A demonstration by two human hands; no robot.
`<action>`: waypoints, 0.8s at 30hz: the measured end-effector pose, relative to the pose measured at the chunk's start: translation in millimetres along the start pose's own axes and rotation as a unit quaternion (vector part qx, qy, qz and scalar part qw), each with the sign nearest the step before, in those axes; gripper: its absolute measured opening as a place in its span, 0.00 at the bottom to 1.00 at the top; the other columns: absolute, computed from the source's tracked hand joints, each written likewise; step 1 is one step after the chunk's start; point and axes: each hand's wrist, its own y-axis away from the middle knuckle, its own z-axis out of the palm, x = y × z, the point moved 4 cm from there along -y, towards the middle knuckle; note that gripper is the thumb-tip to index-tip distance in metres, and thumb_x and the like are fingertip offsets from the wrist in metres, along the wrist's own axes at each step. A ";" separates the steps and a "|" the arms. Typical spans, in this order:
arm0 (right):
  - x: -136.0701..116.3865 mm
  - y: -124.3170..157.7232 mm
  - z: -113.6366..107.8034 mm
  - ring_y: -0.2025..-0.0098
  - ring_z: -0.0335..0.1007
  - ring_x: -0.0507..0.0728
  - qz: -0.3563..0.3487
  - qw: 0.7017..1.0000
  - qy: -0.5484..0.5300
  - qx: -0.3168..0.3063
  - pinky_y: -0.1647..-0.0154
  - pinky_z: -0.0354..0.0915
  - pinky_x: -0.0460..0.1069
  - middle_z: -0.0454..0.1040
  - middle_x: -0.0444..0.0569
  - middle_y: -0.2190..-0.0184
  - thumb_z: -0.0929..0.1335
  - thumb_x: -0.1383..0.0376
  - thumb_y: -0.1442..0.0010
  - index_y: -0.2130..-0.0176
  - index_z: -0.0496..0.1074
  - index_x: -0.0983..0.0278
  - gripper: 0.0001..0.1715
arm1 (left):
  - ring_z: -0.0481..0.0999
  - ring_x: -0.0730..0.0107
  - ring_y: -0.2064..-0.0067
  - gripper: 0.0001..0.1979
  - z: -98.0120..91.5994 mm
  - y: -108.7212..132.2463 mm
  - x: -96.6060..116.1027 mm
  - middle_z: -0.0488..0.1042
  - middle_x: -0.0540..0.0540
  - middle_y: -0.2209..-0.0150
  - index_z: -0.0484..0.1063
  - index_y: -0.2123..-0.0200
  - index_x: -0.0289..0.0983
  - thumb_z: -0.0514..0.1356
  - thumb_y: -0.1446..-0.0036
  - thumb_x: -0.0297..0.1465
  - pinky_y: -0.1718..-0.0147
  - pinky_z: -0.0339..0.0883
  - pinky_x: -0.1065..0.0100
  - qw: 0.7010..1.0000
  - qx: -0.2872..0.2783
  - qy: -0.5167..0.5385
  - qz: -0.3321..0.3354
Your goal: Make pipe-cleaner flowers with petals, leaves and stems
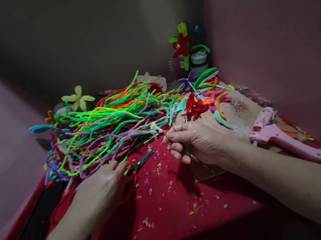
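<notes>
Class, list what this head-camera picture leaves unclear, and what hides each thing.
Head view: scissors handles, covered by the left hand.
Head view: thin stem pinched in the right hand, mostly behind its fingers.
Head view: container under the far flowers, dim and small.

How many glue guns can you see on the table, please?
1: the pink glue gun lies at the right, on the cardboard; the pipe-cleaner pile could hide others.

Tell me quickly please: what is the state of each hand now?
Left hand: open, flat on the red cloth, fingertips at the cutters.
Right hand: closed, pinching a thin stem with a white tip.
</notes>
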 end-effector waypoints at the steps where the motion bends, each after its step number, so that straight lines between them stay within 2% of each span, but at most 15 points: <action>1: 1.1 -0.3 0.8 0.83 0.63 0.47 0.003 1.000 -0.004 0.000 0.89 0.58 0.39 0.64 0.40 0.85 0.70 0.66 0.49 0.72 0.70 0.70 0.07 | 0.75 0.62 0.68 0.09 -2.6 -3.6 7.3 0.76 0.42 0.68 0.75 0.69 0.38 0.55 0.47 0.33 0.70 0.66 0.67 0.999 0.008 0.032 -0.021; 3: 3.5 -0.8 2.8 0.83 0.63 0.47 0.007 1.000 -0.012 -0.004 0.89 0.58 0.39 0.65 0.40 0.86 0.71 0.66 0.51 0.73 0.70 0.70 0.08 | 0.74 0.64 0.65 0.11 -3.8 -11.3 26.7 0.76 0.43 0.65 0.75 0.63 0.37 0.58 0.49 0.35 0.68 0.65 0.69 0.976 0.005 0.212 -0.041; 4: 4.8 -0.9 3.8 0.83 0.64 0.47 0.009 1.000 -0.015 -0.006 0.89 0.58 0.39 0.65 0.40 0.86 0.71 0.66 0.52 0.73 0.70 0.70 0.08 | 0.73 0.66 0.66 0.13 -1.2 -15.0 35.0 0.76 0.44 0.65 0.75 0.61 0.38 0.60 0.49 0.36 0.69 0.64 0.70 0.944 -0.006 0.322 -0.073; 6: 7.0 -1.0 5.5 0.83 0.65 0.48 0.012 1.000 -0.019 -0.009 0.89 0.58 0.39 0.66 0.40 0.86 0.72 0.65 0.53 0.74 0.69 0.69 0.10 | 0.68 0.73 0.75 0.16 7.3 -22.0 49.8 0.74 0.48 0.72 0.74 0.59 0.37 0.61 0.50 0.36 0.77 0.60 0.74 0.841 -0.021 0.524 -0.131; 8: 8.9 -0.8 6.7 0.84 0.64 0.48 0.016 1.000 -0.023 -0.013 0.89 0.58 0.39 0.66 0.40 0.86 0.72 0.65 0.53 0.76 0.68 0.69 0.11 | 0.63 0.79 0.78 0.11 13.7 -29.1 61.5 0.71 0.49 0.75 0.75 0.64 0.35 0.62 0.50 0.35 0.79 0.57 0.76 0.755 -0.015 0.641 -0.138; 9: 9.6 -0.6 7.1 0.84 0.64 0.47 0.019 0.999 -0.025 -0.016 0.90 0.58 0.39 0.66 0.40 0.86 0.72 0.65 0.53 0.76 0.67 0.69 0.11 | 0.62 0.80 0.78 0.09 16.2 -32.1 65.5 0.69 0.50 0.76 0.75 0.67 0.34 0.62 0.50 0.34 0.80 0.56 0.77 0.721 -0.014 0.679 -0.138; 11: 10.6 -0.1 7.8 0.84 0.64 0.47 0.023 0.999 -0.030 -0.027 0.89 0.59 0.39 0.66 0.40 0.86 0.71 0.65 0.52 0.76 0.68 0.69 0.10 | 0.61 0.82 0.79 0.07 19.1 -36.6 70.2 0.68 0.51 0.76 0.74 0.70 0.32 0.63 0.51 0.32 0.81 0.55 0.78 0.684 -0.012 0.717 -0.135; 13: 11.0 0.7 8.6 0.84 0.64 0.47 0.029 0.998 -0.035 -0.043 0.89 0.60 0.39 0.65 0.40 0.85 0.71 0.65 0.51 0.75 0.68 0.69 0.10 | 0.62 0.82 0.79 0.06 19.8 -38.9 71.4 0.68 0.51 0.77 0.73 0.72 0.32 0.63 0.52 0.30 0.81 0.55 0.78 0.675 -0.002 0.725 -0.138; 19: 11.3 2.7 8.9 0.84 0.63 0.47 0.031 0.998 -0.027 -0.056 0.90 0.59 0.39 0.64 0.40 0.86 0.69 0.65 0.49 0.75 0.68 0.69 0.09 | 0.67 0.79 0.76 0.05 22.7 -37.8 72.3 0.69 0.51 0.76 0.72 0.73 0.33 0.63 0.52 0.29 0.76 0.60 0.76 0.682 0.030 0.716 -0.146; 24: 10.9 2.4 8.3 0.85 0.63 0.47 0.015 0.999 -0.013 -0.039 0.91 0.57 0.39 0.64 0.40 0.87 0.70 0.66 0.51 0.76 0.67 0.69 0.09 | 0.64 0.80 0.79 0.06 28.5 -36.8 77.4 0.66 0.53 0.78 0.69 0.73 0.34 0.61 0.48 0.30 0.77 0.60 0.74 0.666 -0.005 0.734 -0.128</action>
